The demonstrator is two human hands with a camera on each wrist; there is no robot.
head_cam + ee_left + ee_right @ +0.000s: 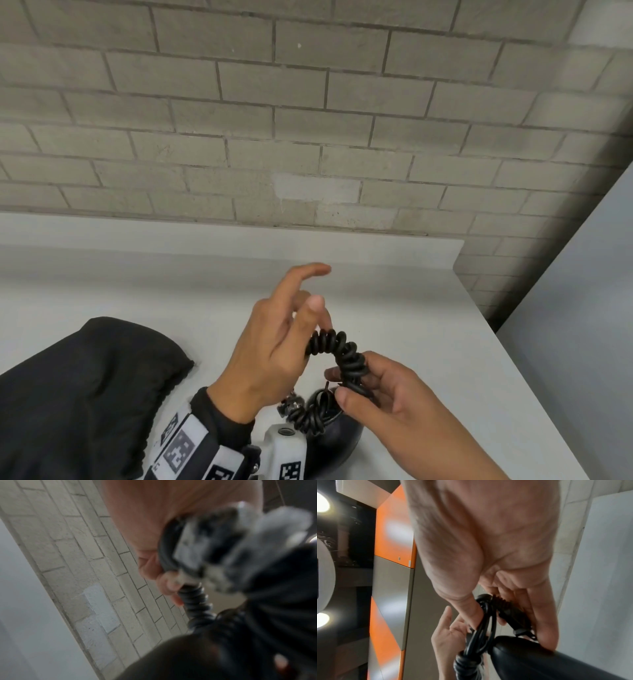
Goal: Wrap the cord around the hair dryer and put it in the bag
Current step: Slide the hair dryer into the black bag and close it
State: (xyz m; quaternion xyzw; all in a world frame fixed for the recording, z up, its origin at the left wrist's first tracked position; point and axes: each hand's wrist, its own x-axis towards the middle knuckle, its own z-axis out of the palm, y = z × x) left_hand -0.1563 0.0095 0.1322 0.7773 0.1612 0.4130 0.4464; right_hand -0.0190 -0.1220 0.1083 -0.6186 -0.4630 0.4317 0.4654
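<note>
Item: coiled black cord (337,349), arched between both hands above the white table (428,308); left hand (274,346) pinches one end with thumb and a finger, index finger straight and free; right hand (387,394) curls thumb and fingers round the other end; hair dryer (337,435) lies on the table beneath the hands, largely hidden; black bag (85,383) sits just left, holding nothing visible; status, judged: wrapping under way, bagging not begun.

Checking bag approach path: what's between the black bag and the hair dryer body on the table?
In the head view, the left hand's wrist with its tagged camera mount lies between the bag and the hair dryer.
</note>
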